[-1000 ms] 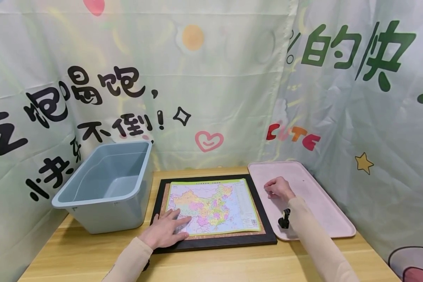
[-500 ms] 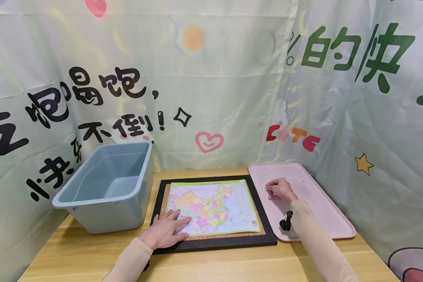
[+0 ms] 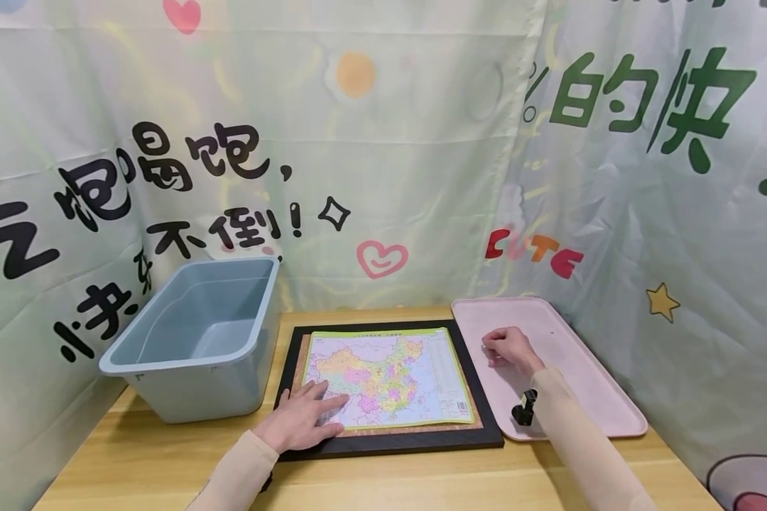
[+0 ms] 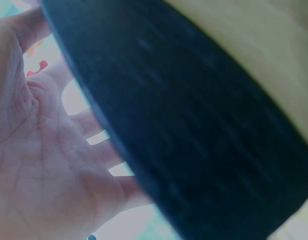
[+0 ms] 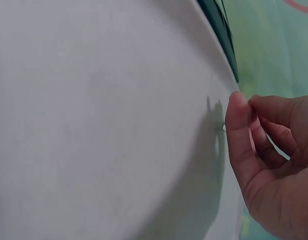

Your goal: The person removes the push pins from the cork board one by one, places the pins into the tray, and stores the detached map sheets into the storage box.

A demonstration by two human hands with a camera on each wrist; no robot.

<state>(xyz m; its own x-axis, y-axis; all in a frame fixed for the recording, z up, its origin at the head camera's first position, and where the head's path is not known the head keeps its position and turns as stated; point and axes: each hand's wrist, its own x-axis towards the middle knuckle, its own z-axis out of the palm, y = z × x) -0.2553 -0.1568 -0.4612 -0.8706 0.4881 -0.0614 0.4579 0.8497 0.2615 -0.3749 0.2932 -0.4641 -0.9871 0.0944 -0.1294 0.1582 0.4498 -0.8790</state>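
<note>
Right hand (image 3: pixel 511 348) and wrist have drawn back only slightly toward the near edge of the pink tray (image 3: pixel 565 358) since the earlier frame, while the left hand (image 3: pixel 300 422) stays where it was. The right thumb and fingers curl together above the tray's left edge, nearer its far left corner, and appear to pinch a small glinting piece (image 5: pixel 223 127), too tiny to name surely, perhaps a pin. Such a piece probably turns or slips easily, so hold it lightly but squarely between thumb and forefinger, and settle which way it points while the tray can still catch it; any sharp end is best kept off the skin. The left fingers are spread and straight over the near left corner of the map of China (image 3: pixel 383 376), reaching across the black frame (image 3: pixel 422 441) of the corkboard (image 3: pixel 358 432); how firmly they press cannot be told. That map lies inside the frame, between the tray and the blue plastic tub (image 3: pixel 188 390). Keep those fingers flat and still, since pressure at one corner may let the sheet swivel; its near edge looks slightly bowed, so smoothing it toward the frame's near right corner would likely help
</note>
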